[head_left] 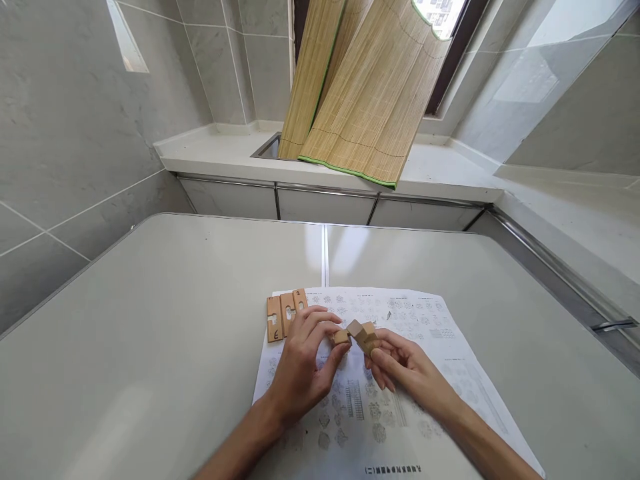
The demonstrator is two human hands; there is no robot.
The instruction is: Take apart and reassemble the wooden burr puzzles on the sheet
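Note:
Between thumb and fingers my left hand point(307, 353) pinches a small wooden puzzle piece point(341, 337). My right hand point(400, 363) grips a stepped wooden puzzle piece point(364, 335) made of cube-like parts, tilted. The two pieces are very close together; I cannot tell whether they touch. Both hands are above a large printed sheet point(465, 400) covered with small diagrams. Just beyond my left hand lie flat notched wooden pieces point(275, 320) side by side, with handwritten numbers on them; my fingers partly cover one.
The sheet lies on a pale table point(175, 333) with a seam down its middle. Past the far edge runs a white counter point(210, 150) with a sink point(267, 147). Bamboo mats point(370, 100) lean there against the window. Grey tiled walls stand on both sides.

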